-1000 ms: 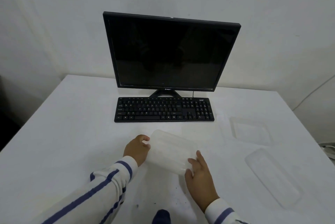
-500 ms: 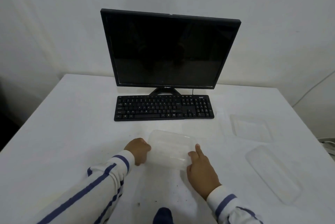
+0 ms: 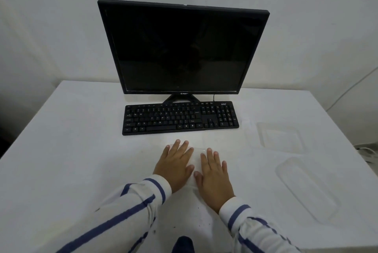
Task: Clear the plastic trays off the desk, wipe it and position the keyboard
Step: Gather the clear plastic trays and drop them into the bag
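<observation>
Item 1: left hand (image 3: 173, 165) and right hand (image 3: 213, 177). I see both lying palm-down, side by side. The fingers (image 3: 185, 147) are straight and slightly apart, clasping nothing, pressed flat onto item 2.

Item 2: clear plastic tray (image 3: 196, 161). It lies under both palms, flat on the tabletop (image 3: 71, 150). Only a pale strip shows between the hands and just past the fingertips, and I cannot trace its outline against the white surface.

Item 3: square tray (image 3: 281, 137). It sits well to the right of the right fingers and a little beyond them. Untouched.

Item 4: long tray (image 3: 306, 189). It sits to the right of the right hand, nearer me than the fingertips, lying at an angle. Untouched.

Item 5: keyboard (image 3: 180, 117). It lies straight beyond the fingertips, near but apart, at the foot of the monitor (image 3: 182, 48).

Item 6: dark specks (image 3: 174, 227). They lie behind the wrists, between the striped sleeves (image 3: 143, 201).

Step in hand, by my judgement: clearing the trays, the first of three. None is off the tabletop yet, and wiping and the keyboard wait their turn.

Next move calls for the fingers to curl under an edge, since flat palms can only slide the tray. It looks thin and flexible, so a hold on two sides should suit, lifting clear of the keyboard. I see no cloth.
</observation>
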{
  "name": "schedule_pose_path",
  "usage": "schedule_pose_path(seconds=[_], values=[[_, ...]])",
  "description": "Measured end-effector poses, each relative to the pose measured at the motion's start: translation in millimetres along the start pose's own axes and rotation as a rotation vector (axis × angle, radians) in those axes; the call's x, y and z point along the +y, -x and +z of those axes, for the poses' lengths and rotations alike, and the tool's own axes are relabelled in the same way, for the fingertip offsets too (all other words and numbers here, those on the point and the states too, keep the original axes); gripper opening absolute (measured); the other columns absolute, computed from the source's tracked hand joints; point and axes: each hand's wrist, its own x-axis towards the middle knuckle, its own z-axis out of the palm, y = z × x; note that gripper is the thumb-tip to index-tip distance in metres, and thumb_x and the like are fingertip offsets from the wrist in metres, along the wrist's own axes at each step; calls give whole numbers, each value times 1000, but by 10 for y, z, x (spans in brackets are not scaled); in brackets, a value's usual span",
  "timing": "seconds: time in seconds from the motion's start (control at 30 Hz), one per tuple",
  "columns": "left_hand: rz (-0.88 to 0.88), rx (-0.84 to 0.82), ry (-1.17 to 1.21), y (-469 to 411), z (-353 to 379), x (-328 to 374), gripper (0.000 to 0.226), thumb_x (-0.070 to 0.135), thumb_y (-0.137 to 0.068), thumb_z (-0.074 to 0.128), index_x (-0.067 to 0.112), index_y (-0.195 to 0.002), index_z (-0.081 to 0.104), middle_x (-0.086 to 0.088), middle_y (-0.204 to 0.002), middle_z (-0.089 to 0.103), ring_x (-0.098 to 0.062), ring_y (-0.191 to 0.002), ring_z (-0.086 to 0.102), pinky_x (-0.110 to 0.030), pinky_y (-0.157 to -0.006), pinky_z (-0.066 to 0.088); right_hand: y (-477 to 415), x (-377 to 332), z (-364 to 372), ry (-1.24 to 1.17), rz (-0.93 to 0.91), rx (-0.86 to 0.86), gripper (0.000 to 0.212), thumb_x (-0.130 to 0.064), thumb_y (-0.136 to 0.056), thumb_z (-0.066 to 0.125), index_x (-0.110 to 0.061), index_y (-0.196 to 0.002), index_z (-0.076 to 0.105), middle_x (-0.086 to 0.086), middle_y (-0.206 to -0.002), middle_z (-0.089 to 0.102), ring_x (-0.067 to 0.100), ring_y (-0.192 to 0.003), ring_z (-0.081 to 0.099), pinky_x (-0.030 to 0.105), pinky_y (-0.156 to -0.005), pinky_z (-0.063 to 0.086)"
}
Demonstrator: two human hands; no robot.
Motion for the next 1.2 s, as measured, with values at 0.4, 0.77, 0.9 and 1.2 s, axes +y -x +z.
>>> schedule_pose_path(seconds=[0.4, 0.77, 0.9, 1.2], values=[[-18, -20, -60, -37, 73, -8, 99, 58, -64, -29, 24, -152, 2, -2, -161, -5, -26, -147, -7, -39, -112, -13, -46, -21, 27, 84, 45, -41, 112, -65, -56, -41, -19, -150, -2, 5, -159, -9, 27, -145, -11, 42, -108, -15], [-6, -3, -74, -41, 96, -20, 88, 59, -75, -21, 24, -152, 2, -2, -161, -4, -25, -148, -6, -39, -113, -12, -173, -33, 5, 115, -28, -13, 97, -60, -69, -34, -20, -151, 1, 3, -159, -2, 26, -146, -6, 43, -109, -16], [-13, 13, -52, -38, 105, -34, 98, 60, -67, -27, 21, -152, 3, -2, -161, -3, -24, -148, -5, -37, -113, -12, -148, 33, 19, 73, 20, 6, 100, -67, -68, -32, -19, -151, 0, 2, -159, -3, 22, -146, -8, 41, -110, -16], [-171, -17, 35, -70, 147, -61, 96, 64, -69, -16, 17, -151, -4, -3, -160, -10, -22, -147, -9, -40, -117, -4, -137, 90, 53, 23, 77, 12, 110, -70, -60, -35, -14, -150, -5, 5, -159, -9, 23, -145, -12, 36, -113, -12]])
